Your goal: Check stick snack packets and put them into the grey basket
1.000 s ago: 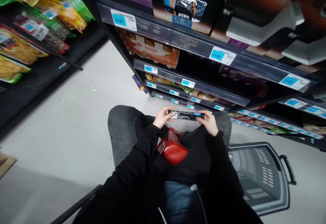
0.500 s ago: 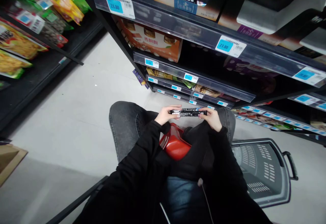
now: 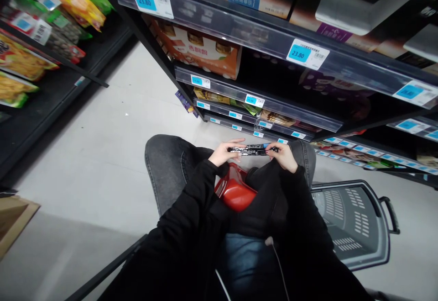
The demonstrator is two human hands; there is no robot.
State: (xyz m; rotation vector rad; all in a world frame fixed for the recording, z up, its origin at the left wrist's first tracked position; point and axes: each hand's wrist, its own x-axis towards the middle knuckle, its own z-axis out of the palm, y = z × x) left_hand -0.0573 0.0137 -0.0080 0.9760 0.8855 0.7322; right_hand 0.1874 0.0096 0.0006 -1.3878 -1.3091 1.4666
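I hold a long, thin black price-label strip (image 3: pixel 252 150) with blue tags level in front of my knees. My left hand (image 3: pixel 224 152) pinches its left end and my right hand (image 3: pixel 283 156) grips its right end. Both arms are in black sleeves. A red object (image 3: pixel 236 191) lies in my lap just below the hands, partly covered by dark cloth. My knees in grey jeans (image 3: pixel 164 164) point toward the low shelves.
Black store shelving (image 3: pixel 260 104) with blue price tags and snack packs rises ahead and to the right. Another rack of bagged snacks (image 3: pixel 30 59) lines the left. A grey shopping basket (image 3: pixel 352 219) sits on the floor at my right. A cardboard box corner (image 3: pixel 13 214) shows at far left.
The strip has tilted from flat-facing to nearly edge-on between my hands. The view has shifted slightly; my hands stay at the strip's ends.
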